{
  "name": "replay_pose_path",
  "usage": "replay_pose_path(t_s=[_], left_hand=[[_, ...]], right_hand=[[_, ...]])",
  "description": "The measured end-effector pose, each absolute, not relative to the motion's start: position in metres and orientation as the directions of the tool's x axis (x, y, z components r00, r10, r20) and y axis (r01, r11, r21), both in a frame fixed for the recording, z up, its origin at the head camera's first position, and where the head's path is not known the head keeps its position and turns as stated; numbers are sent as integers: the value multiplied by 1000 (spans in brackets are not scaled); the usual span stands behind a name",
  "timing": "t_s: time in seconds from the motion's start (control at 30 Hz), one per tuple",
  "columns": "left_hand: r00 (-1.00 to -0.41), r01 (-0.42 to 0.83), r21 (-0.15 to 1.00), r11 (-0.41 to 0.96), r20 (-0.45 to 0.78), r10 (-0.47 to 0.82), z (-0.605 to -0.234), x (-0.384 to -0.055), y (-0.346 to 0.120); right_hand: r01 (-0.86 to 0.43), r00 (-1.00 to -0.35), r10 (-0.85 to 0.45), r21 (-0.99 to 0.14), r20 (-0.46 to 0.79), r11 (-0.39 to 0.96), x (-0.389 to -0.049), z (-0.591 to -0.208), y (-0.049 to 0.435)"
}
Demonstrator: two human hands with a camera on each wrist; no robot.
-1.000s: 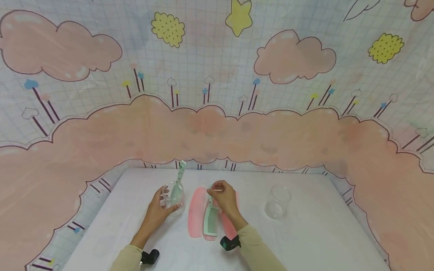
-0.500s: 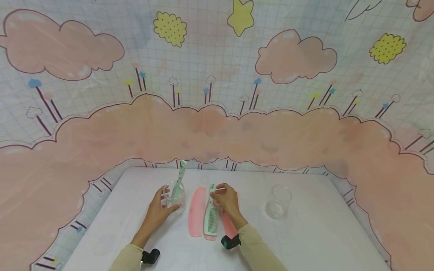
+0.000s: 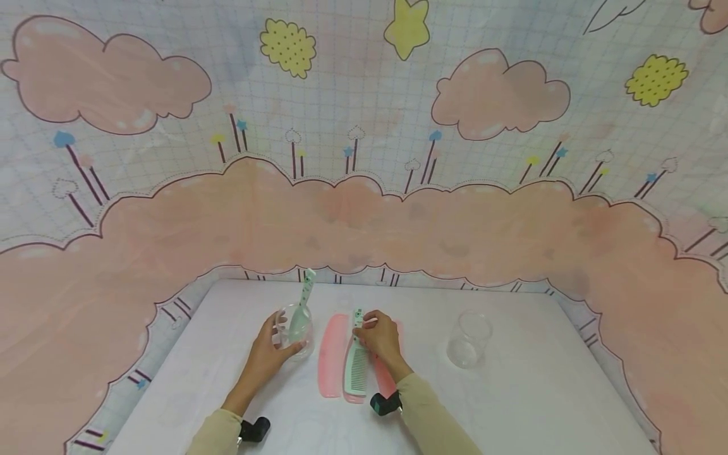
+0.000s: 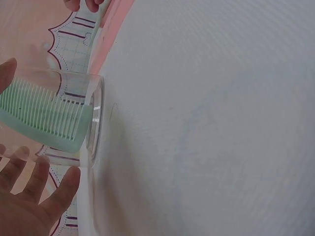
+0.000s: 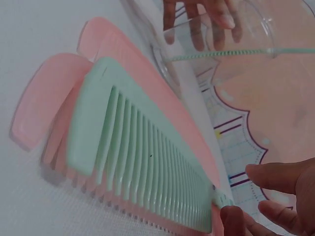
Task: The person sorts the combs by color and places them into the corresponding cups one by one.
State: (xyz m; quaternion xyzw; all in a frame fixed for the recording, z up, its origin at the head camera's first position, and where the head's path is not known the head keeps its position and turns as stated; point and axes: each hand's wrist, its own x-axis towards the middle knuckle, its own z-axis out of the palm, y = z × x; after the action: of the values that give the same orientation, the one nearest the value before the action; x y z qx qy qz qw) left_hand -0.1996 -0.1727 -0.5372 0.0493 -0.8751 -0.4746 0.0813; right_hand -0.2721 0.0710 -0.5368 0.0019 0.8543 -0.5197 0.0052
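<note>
Mint-green plastic fills the right hand (image 3: pixel 380 336): its fingers pinch the handle of a green comb (image 3: pixel 356 366) that now lies flat across the pink combs (image 3: pixel 332 354) on the counter (image 3: pixel 512 404). A second ago that handle was lifted clear and the hand sat higher; it has since come down, so the comb has been lowered back onto the pile and looks close to release. From the right wrist, the teeth (image 5: pixel 147 167) rest directly on pink plastic. The left hand (image 3: pixel 267 354) is curled around a clear glass cup (image 3: pixel 294 328), as it was before, steadying it with a second green comb (image 3: pixel 301 306) standing inside, teeth down. Another empty glass cup (image 3: pixel 469 338) stands well apart to the right.
</note>
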Motion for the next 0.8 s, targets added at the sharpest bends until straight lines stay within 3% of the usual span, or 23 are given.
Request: replay_pose_path(t_s=[0.33, 0.8], left_hand=[[-981, -5, 841, 542, 100, -165, -540, -199, -173], [-980, -4, 836, 549, 107, -170, -543, -201, -173]], right_hand=[[24, -1000, 15, -810, -18, 587, -277, -543, 64], [-64, -997, -9, -795, 73, 604, -283, -551, 60]])
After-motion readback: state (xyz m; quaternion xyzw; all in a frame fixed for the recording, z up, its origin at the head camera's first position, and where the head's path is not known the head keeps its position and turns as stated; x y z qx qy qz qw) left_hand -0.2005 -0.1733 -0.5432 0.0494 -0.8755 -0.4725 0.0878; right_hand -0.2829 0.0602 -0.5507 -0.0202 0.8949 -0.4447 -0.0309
